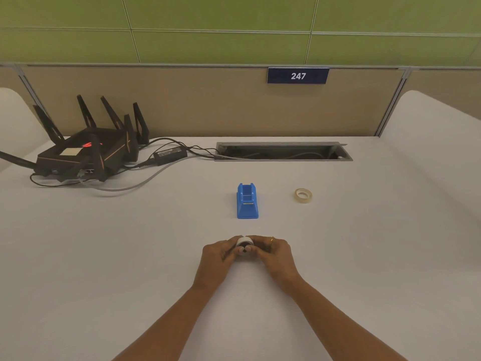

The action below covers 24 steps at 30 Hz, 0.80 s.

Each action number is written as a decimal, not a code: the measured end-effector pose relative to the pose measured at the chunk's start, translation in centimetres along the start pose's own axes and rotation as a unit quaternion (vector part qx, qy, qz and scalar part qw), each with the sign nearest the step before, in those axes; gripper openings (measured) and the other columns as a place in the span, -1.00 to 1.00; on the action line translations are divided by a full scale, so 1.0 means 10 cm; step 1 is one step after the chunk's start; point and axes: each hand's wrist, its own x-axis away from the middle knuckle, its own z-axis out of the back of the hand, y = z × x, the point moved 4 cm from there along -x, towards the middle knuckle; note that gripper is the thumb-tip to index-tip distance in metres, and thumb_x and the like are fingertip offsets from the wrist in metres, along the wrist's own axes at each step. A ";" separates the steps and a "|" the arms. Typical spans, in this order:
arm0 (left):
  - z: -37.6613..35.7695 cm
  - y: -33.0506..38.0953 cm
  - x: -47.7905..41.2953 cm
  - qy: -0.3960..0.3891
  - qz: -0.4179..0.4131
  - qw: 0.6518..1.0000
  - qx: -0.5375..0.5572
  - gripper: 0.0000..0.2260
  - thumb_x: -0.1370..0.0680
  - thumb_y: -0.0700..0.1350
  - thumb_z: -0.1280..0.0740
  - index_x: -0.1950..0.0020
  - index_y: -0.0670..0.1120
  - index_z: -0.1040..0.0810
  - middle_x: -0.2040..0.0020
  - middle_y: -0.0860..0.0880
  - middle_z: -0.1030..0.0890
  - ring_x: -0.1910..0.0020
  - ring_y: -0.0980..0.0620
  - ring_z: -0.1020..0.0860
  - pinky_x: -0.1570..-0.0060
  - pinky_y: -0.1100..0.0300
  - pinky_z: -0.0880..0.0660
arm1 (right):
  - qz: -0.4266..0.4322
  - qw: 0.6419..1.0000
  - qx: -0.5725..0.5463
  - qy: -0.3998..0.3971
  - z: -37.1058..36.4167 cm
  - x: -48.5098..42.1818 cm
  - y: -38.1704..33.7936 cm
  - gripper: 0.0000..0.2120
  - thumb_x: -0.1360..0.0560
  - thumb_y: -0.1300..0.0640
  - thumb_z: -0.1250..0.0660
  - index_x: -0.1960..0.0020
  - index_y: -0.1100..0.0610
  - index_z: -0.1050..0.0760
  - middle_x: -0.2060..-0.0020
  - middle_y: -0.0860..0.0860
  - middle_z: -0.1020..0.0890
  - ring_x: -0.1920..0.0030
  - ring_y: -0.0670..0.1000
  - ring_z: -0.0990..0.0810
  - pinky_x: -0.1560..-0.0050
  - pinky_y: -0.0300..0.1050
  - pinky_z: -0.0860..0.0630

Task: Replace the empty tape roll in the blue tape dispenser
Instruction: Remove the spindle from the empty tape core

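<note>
1. Far to my left, at the back of the white surface (104,256), sits a black router (86,152) with its antennas standing up, a red light glowing on top.
2. Just right of it lies a black power brick (170,153), and its cables run on to the open cable slot (283,151) let into the surface by the partition.
3. My left hand (220,256) is curled shut on the left side of a small white roll core (244,242), fingers bent round it, thumb towards me.
4. The core is pinched between both my hands, just above the surface (I cannot tell whether it touches it), with a dark centre showing at its near end.
5. The blue tape dispenser (247,201) stands straight beyond the core, well apart from my hands, its sloped end facing me; its cradle holds no roll.
6. My right hand (273,252) is closed on the right side of the same core, a gold ring (272,240) on one finger.
7. Above, on the beige partition, a dark plate (298,76) reads 247.
8. The fresh tape roll (303,195) lies flat to the right of the dispenser, apart from it and untouched.
</note>
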 end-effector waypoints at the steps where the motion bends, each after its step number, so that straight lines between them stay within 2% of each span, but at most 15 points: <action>1: 0.01 0.00 0.00 0.004 0.001 1.000 0.000 -0.76 -0.46 -0.27 -0.35 -0.12 -0.14 -0.57 0.16 -0.17 -0.69 0.24 0.02 -0.56 0.20 0.55 -0.37 | -0.002 1.000 -0.002 -0.002 0.00 0.00 0.00 -0.79 -0.42 0.25 -0.40 -0.05 0.16 -0.62 0.07 0.05 -0.69 0.18 -0.33 -0.62 0.18 -0.57 -0.44; 4: 0.04 0.01 0.01 0.031 0.010 0.999 0.013 -0.75 -0.45 -0.28 -0.36 -0.12 -0.15 -0.58 0.06 -0.12 -0.69 0.17 0.16 -0.58 0.13 0.59 -0.39 | -0.009 1.000 -0.010 -0.004 -0.02 -0.01 -0.01 -0.69 -0.42 0.20 -0.41 -0.16 0.14 -0.55 0.02 0.05 -0.67 0.04 -0.19 -0.60 0.16 -0.58 -0.45; 5: 0.05 0.01 0.01 0.044 0.007 0.999 0.013 -0.75 -0.45 -0.28 -0.37 -0.11 -0.16 -0.58 0.06 -0.12 -0.69 0.17 0.21 -0.57 0.11 0.57 -0.40 | -0.010 1.000 -0.014 -0.002 -0.03 -0.01 -0.01 -0.66 -0.43 0.18 -0.41 -0.19 0.13 -0.52 0.03 0.02 -0.65 0.02 -0.17 -0.59 0.15 -0.56 -0.47; 7: 0.07 0.03 0.01 0.066 -0.002 0.998 0.004 -0.76 -0.44 -0.26 -0.38 -0.11 -0.17 -0.58 0.08 -0.13 -0.69 0.12 0.17 -0.55 0.09 0.45 -0.45 | -0.011 1.000 -0.021 0.003 -0.03 -0.01 -0.03 -0.65 -0.44 0.14 -0.40 -0.20 0.11 -0.48 0.05 -0.02 -0.63 0.05 -0.14 -0.62 0.15 -0.52 -0.50; 9: 0.07 0.05 0.01 0.074 -0.012 0.997 -0.007 -0.76 -0.43 -0.24 -0.39 -0.10 -0.16 -0.58 0.12 -0.14 -0.70 0.13 0.12 -0.56 0.10 0.34 -0.46 | -0.018 0.999 -0.029 0.010 -0.04 0.00 -0.04 -0.69 -0.44 0.10 -0.39 -0.15 0.14 -0.47 0.06 0.04 -0.65 0.13 -0.08 -0.66 0.24 -0.50 -0.50; 11: 0.04 0.09 0.03 0.052 -0.035 0.998 -0.027 -0.75 -0.43 -0.23 -0.40 -0.10 -0.15 -0.59 0.16 -0.15 -0.70 0.23 0.11 -0.59 0.14 0.37 -0.46 | -0.022 0.999 -0.036 0.013 -0.06 0.00 -0.04 -0.73 -0.41 0.10 -0.42 -0.04 0.17 -0.46 0.12 0.08 -0.65 0.22 -0.04 -0.68 0.32 -0.49 -0.47; 13: 0.01 0.11 0.05 0.025 -0.047 0.998 -0.036 -0.74 -0.42 -0.22 -0.41 -0.11 -0.16 -0.58 0.17 -0.15 -0.70 0.26 0.09 -0.62 0.15 0.44 -0.47 | -0.018 0.999 -0.029 0.013 -0.08 0.01 -0.04 -0.77 -0.39 0.11 -0.45 0.06 0.15 -0.45 0.22 0.05 -0.64 0.29 -0.09 -0.68 0.35 -0.49 -0.46; 16: 0.01 0.06 0.04 0.007 0.010 1.000 0.026 -0.67 -0.39 -0.24 -0.44 -0.14 -0.16 -0.56 0.09 -0.05 -0.68 0.17 0.17 -0.63 0.04 0.37 -0.52 | -0.006 0.999 -0.026 0.023 -0.06 0.00 -0.04 -0.75 -0.36 0.14 -0.48 0.06 0.12 -0.46 0.22 0.05 -0.63 0.31 -0.23 -0.64 0.31 -0.50 -0.47; 18: 0.01 0.02 0.03 -0.007 0.054 0.996 0.076 -0.66 -0.39 -0.30 -0.42 -0.16 -0.16 -0.54 0.06 0.04 -0.63 0.14 0.29 -0.60 0.01 0.41 -0.51 | -0.005 0.999 -0.034 0.033 -0.03 0.00 -0.03 -0.68 -0.34 0.14 -0.50 0.00 0.12 -0.44 0.16 0.10 -0.66 0.21 -0.15 -0.65 0.26 -0.48 -0.49; 20: 0.01 -0.02 0.01 -0.008 0.082 0.991 0.108 -0.69 -0.42 -0.35 -0.36 -0.15 -0.17 -0.55 0.02 0.06 -0.61 0.08 0.30 -0.58 0.00 0.47 -0.48 | -0.008 0.999 -0.043 0.024 -0.01 0.00 -0.02 -0.64 -0.32 0.14 -0.51 -0.02 0.12 -0.43 0.11 0.14 -0.69 0.11 -0.01 -0.66 0.21 -0.44 -0.51; 22: 0.02 -0.06 0.00 -0.007 0.109 0.984 0.138 -0.74 -0.45 -0.32 -0.34 -0.12 -0.17 -0.56 0.00 0.02 -0.62 0.04 0.24 -0.59 0.00 0.42 -0.49 | -0.007 0.998 -0.057 -0.001 -0.01 0.01 -0.02 -0.65 -0.32 0.18 -0.51 -0.01 0.13 -0.44 0.08 0.14 -0.70 0.08 0.00 -0.67 0.18 -0.40 -0.54; 24: 0.01 -0.08 0.00 -0.013 0.122 0.978 0.170 -0.76 -0.46 -0.29 -0.35 -0.11 -0.17 -0.57 0.01 0.00 -0.63 0.08 0.30 -0.60 0.11 0.47 -0.50 | -0.002 0.998 -0.060 -0.020 -0.02 0.01 -0.02 -0.66 -0.31 0.23 -0.51 -0.03 0.15 -0.47 0.04 0.14 -0.69 0.05 -0.01 -0.68 0.13 -0.36 -0.56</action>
